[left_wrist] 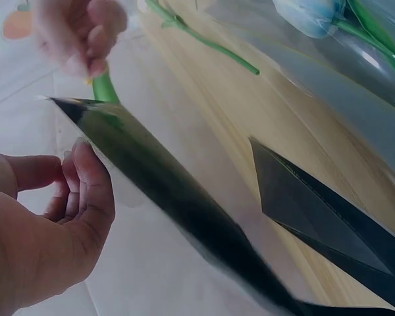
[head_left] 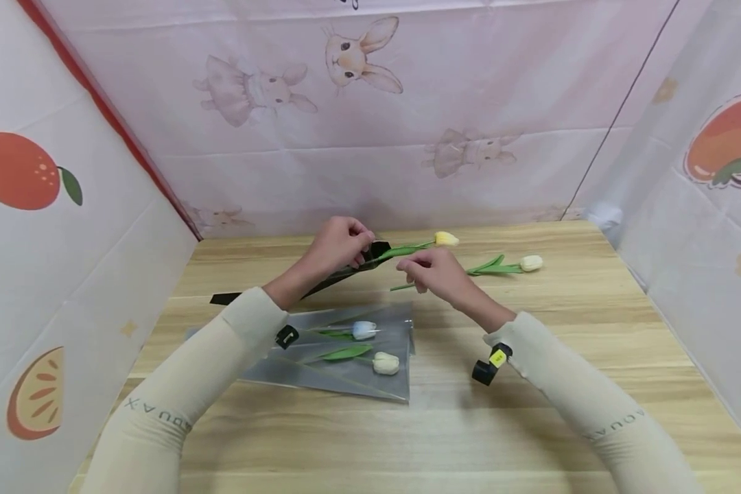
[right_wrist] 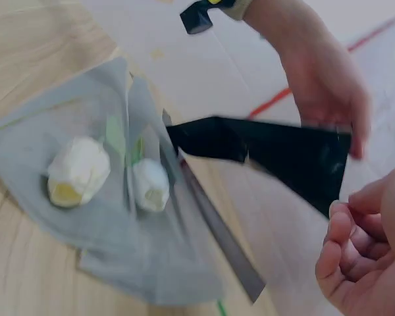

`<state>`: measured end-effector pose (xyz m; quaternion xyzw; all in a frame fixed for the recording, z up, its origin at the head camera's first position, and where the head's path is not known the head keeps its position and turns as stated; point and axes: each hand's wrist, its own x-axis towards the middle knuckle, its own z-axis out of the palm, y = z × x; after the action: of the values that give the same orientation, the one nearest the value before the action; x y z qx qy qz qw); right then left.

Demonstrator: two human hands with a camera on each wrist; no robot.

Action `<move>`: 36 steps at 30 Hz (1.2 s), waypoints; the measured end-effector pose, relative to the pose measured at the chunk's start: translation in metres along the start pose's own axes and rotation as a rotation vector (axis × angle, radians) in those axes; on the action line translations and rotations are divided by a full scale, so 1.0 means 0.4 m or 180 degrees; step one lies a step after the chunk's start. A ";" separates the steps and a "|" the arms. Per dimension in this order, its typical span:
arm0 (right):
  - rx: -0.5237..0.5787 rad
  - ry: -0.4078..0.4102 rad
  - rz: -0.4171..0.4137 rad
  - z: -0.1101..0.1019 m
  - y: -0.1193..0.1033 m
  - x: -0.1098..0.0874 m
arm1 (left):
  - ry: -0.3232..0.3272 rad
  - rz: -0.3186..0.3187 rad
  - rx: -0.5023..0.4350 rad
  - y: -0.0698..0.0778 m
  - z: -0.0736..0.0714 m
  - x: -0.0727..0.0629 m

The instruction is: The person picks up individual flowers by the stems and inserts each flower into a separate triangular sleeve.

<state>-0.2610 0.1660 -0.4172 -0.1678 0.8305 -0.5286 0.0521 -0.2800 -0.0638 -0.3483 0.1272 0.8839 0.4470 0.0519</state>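
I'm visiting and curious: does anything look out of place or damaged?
Nothing looks plainly damaged. Only the bare white tulip beyond the right hand seems odd: it lies unwrapped, while the blue tulip lies inside a translucent sleeve.

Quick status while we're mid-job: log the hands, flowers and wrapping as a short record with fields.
left hand: fingers curled at the mouth of the black sleeve; grip on it unclear
right hand: fingers curled, close to the same mouth; whether it pinches anything unclear
yellow tulip: bloom outside the black sleeve, leaf reaching into it
loose white tulip: unwrapped on the table, bloom right of the right hand
grey wrapping: flat on the table, with the blue tulip and another white tulip inside
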 end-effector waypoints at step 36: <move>0.1126 0.0671 -0.0166 0.015 -0.011 0.041 | 0.0084 0.0210 0.0259 0.027 0.026 -0.005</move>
<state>-0.2738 0.1536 -0.4145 -0.1213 0.7209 -0.6820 -0.0201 -0.2740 -0.0501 -0.3458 0.1524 0.8973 0.4138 0.0202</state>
